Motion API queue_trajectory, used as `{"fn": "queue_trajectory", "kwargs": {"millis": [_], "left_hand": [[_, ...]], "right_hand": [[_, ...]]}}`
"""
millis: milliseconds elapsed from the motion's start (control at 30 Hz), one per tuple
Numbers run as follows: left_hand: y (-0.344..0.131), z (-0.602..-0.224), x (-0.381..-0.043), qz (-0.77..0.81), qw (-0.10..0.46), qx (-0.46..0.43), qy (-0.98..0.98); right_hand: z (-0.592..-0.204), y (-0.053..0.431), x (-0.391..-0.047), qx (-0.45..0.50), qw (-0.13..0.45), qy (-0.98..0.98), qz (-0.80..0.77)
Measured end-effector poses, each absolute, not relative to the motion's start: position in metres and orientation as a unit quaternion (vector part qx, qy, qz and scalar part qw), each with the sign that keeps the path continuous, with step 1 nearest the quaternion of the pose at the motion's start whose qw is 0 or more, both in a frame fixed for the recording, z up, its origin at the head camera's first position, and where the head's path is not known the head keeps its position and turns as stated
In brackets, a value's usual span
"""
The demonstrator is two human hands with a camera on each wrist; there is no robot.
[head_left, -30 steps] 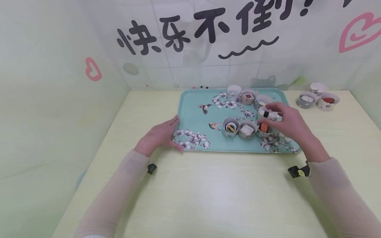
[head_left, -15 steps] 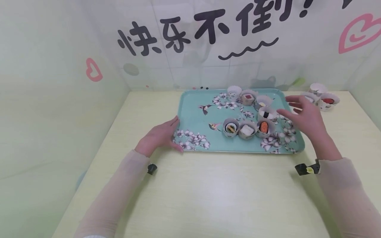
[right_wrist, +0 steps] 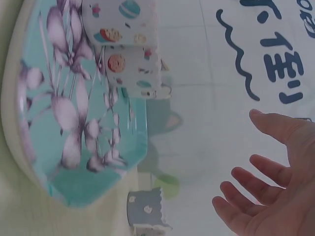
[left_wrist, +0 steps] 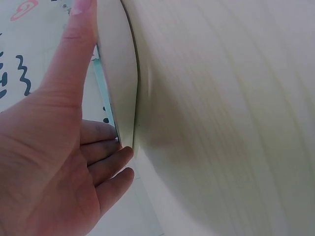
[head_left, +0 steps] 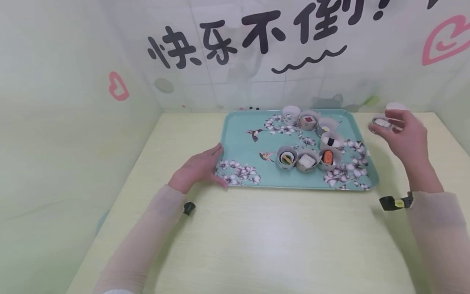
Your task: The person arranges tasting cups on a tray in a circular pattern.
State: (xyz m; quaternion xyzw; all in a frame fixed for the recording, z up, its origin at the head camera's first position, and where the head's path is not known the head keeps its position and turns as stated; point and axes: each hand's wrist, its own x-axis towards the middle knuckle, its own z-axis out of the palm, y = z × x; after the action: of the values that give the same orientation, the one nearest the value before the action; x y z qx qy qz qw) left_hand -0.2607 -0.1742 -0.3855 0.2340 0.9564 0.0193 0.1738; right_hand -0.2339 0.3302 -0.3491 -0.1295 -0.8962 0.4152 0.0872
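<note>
My left hand [head_left: 198, 167] touches the left edge of a turquoise flowered tray [head_left: 236, 149], fingers extended along its side and thumb at the front corner. Paper cups holding sushi pieces stand in a curved row on the tray. Among these are a cup with a sushi roll [head_left: 287, 158], one with an orange-topped piece [head_left: 328, 158] and one with a black-banded white piece [head_left: 332, 141]. Off the tray at the right, my right hand [head_left: 411, 141] hovers by a grey cup [right_wrist: 146, 207] with spread, empty fingers. It partly covers the cups behind it.
The pale wooden table [head_left: 257, 237] meets a printed wall [head_left: 249, 96] right behind the tray. Another pale cup [head_left: 395, 107] shows past the right hand's fingers. A side wall [head_left: 66, 143] bounds the table at the left.
My right hand let go of the cup with the black-banded piece, leaving it on the tray, and moved right to the cups beside the tray. The left hand stayed at the tray's edge.
</note>
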Motion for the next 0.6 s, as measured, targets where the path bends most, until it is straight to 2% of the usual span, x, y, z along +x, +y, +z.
{"fn": "queue_trajectory", "kwargs": {"millis": [333,600], "left_hand": [[-0.172,-0.384,-0.260,0.021,0.174,0.235,0.956],[-0.174,-0.387,-0.260,0.012,0.173,0.234,0.957]], "right_hand": [[-0.353,0.362,-0.243,-0.201,0.099,-0.871,0.438],[-0.355,0.379,-0.252,-0.263,0.088,-0.831,0.482]]}}
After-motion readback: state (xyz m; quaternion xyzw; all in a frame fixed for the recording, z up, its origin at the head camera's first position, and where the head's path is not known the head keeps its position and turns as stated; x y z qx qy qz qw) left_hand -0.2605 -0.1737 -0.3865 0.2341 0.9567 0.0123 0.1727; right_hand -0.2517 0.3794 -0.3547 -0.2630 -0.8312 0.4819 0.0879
